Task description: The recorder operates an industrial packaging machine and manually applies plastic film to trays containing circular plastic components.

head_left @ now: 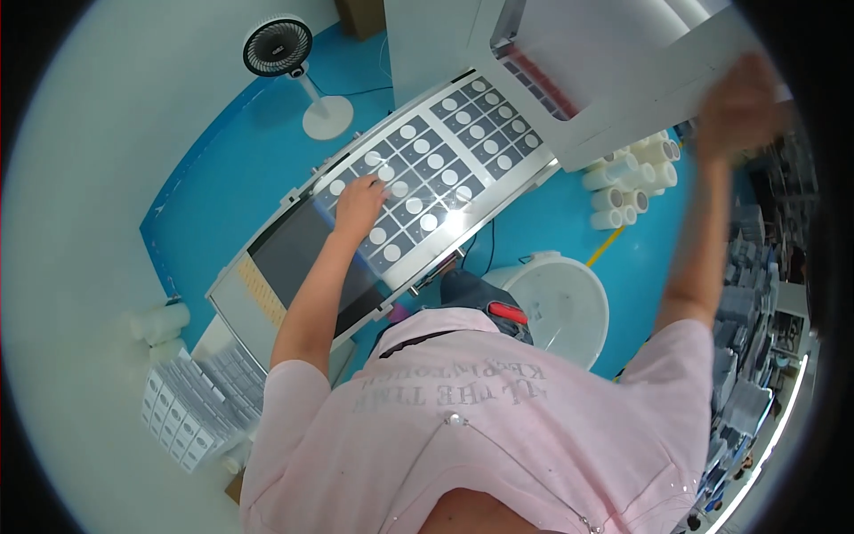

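On the glossy gridded tray (463,151), left hand (358,203) touches round white discs (399,189)

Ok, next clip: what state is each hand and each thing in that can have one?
Left hand: fingers spread, resting on the sheet of white discs.
Right hand: raised, blurred, grip unclear.
Sheet of white discs: flat on the conveyor.
White bucket: upright, looks empty.
Fan: upright; running or not, cannot tell.
White rolls: stacked in a pile.

A dark grid tray (436,169) of white round discs (414,206) lies flat and slanted on the conveyor belt (294,258).
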Available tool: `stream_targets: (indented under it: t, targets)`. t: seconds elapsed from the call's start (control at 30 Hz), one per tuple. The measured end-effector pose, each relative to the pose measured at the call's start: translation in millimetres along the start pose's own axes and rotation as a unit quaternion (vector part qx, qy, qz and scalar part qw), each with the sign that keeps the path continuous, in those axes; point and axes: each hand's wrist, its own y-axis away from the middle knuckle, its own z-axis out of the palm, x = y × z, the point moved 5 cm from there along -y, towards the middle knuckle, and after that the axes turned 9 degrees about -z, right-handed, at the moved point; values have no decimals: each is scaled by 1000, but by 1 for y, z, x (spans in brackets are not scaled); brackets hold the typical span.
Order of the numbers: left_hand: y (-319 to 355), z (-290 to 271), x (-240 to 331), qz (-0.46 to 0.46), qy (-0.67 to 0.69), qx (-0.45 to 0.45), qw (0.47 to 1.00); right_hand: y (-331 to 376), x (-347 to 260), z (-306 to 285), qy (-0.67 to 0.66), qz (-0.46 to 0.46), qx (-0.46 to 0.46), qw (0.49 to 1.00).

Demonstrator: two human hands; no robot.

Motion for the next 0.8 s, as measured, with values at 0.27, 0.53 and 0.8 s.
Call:
stream_targets:
  t: [0.27,0.53,0.8]
  targets:
    - [7,5,-7,-72,22,-41,996,273,-365,126,-398,59,-447,799]
    - [58,12,-45,-98,-193,16,976,342,-382,111,-290,92,-538,786]
    - [53,10,-64,-43,-133,45,989,327,-442,41,-367,181,-494,767]
